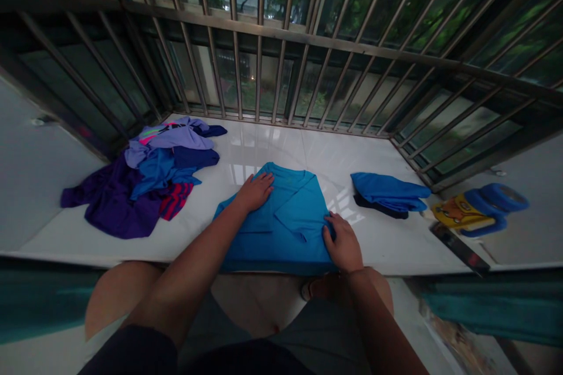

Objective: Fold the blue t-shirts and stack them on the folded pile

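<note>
white ledge [334,152]: left hand [258,192] flat on blue shirt [297,211], right hand [344,241] half-curled at its edge, grip unclear

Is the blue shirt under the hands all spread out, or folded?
Partly folded. The shirt lies flat, but a sleeve is laid across its front instead of sticking out sideways.

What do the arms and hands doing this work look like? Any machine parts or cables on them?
No machine parts or cables show. The left hand and right hand are human and ungloved. A dark sleeve ends near the left elbow; the right forearm is bare where visible.
</note>
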Motion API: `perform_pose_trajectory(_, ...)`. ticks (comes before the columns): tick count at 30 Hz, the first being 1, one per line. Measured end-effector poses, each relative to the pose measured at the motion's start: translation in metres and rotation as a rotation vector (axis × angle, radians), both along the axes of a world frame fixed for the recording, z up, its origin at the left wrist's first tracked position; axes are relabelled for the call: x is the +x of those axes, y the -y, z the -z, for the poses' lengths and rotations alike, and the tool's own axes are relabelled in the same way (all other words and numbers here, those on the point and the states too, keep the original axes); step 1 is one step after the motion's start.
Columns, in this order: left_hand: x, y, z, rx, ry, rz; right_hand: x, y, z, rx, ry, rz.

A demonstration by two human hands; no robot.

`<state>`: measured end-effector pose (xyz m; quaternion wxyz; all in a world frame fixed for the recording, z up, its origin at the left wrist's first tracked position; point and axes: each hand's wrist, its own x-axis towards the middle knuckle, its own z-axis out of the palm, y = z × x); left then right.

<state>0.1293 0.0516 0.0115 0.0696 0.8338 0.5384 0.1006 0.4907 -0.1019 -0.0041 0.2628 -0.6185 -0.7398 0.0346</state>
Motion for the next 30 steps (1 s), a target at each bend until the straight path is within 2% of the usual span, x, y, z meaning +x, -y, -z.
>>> perform_pose_trajectory(5,-0.002,-0.001,0.000,-0.072,0.010,-0.018,-0.019,0.020,-0.023,0.087,0.134,-0.100)
perform_pose_trajectory(8,-0.001,-0.002,-0.004,-0.086,0.032,-0.025,-0.045,0.035,-0.032,0.037,0.193,-0.183)
perform_pose_trajectory(12,0.024,-0.014,-0.017,-0.041,0.076,-0.212,-0.069,0.035,-0.027,-0.072,0.291,-0.160)
perform_pose_trajectory(13,0.036,-0.018,-0.021,-0.020,0.092,-0.212,-0.070,0.033,-0.025,-0.084,0.307,-0.150)
perform_pose_trajectory(14,0.050,-0.022,-0.024,-0.006,0.108,-0.168,-0.069,0.031,-0.023,-0.090,0.313,-0.142)
perform_pose_trajectory(16,0.080,-0.029,-0.027,-0.018,0.137,0.032,-0.063,0.029,-0.022,-0.087,0.306,-0.136)
perform_pose_trajectory(18,0.106,-0.033,-0.025,-0.053,0.151,0.192,-0.054,0.031,-0.023,-0.074,0.285,-0.150)
perform_pose_trajectory(19,0.117,-0.035,-0.022,-0.066,0.157,0.227,-0.049,0.034,-0.024,-0.064,0.274,-0.164)
perform_pose_trajectory(22,0.131,-0.037,-0.011,-0.076,0.193,0.223,-0.031,0.046,-0.027,-0.025,0.254,-0.213)
perform_pose_trajectory(26,0.128,-0.041,0.000,-0.050,0.258,0.142,-0.007,0.064,-0.021,0.020,0.239,-0.236)
perform_pose_trajectory(30,0.126,-0.044,0.005,-0.049,0.274,0.129,0.000,0.076,-0.011,0.024,0.236,-0.278)
